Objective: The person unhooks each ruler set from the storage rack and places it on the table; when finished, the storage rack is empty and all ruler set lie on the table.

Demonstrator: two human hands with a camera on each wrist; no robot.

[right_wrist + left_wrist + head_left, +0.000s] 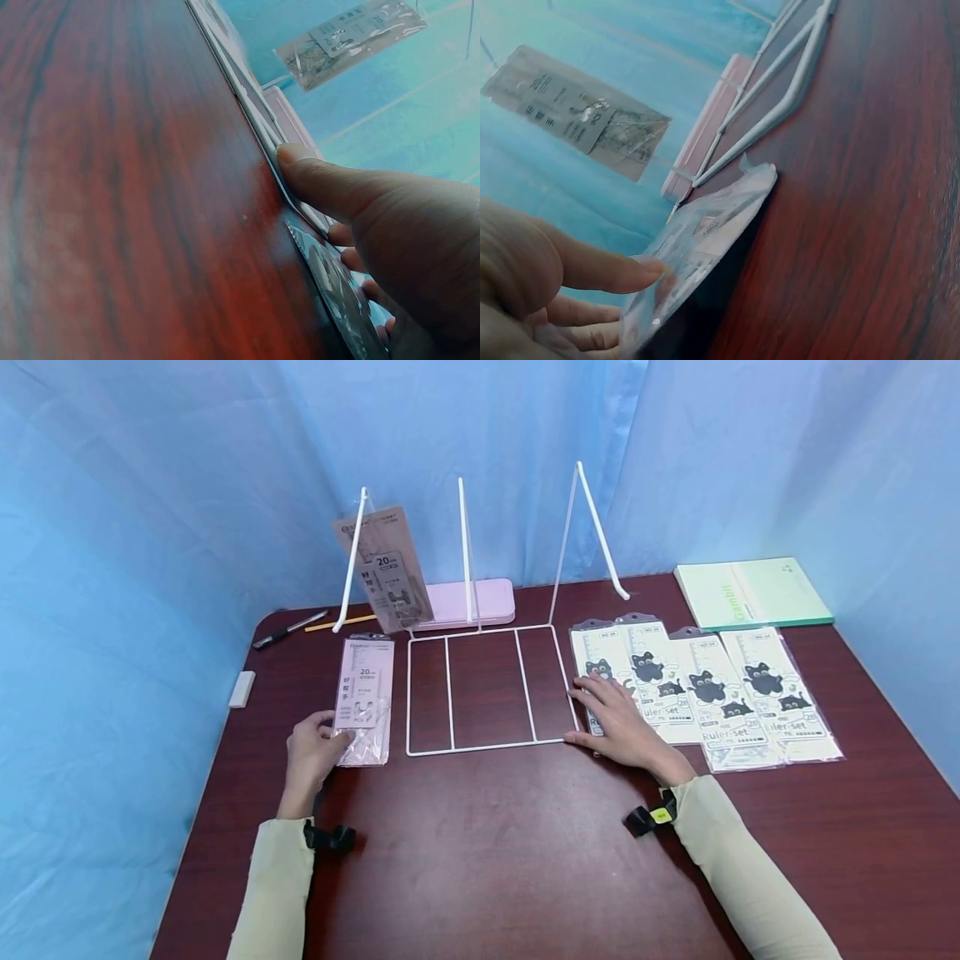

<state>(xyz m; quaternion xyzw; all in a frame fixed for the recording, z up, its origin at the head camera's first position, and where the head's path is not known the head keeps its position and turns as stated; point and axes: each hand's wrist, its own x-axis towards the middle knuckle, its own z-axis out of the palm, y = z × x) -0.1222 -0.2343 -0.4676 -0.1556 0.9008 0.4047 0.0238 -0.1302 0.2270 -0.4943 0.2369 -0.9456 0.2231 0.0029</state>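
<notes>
At the left, my left hand [311, 756] pinches the lower left edge of a pink ruler-set packet [367, 702]. The thumb lies on its clear film and the other fingers are at its edge; in the left wrist view the packet [705, 232] is tilted with its near edge raised. A similar packet [384, 568] hangs on the left prong of a white wire rack [487, 747]. My right hand [622, 722] rests at the rack's front right corner, thumb against the wire, fingers extended over the leftmost cat-print ruler-set packet [600, 643].
Several cat-print packets [768, 693] overlap on the right. A pale green notebook [753, 593] lies at the back right, a pink case [491, 602] behind the rack. Left are a black pen [288, 631], a yellow pencil [345, 622] and a white eraser [242, 689].
</notes>
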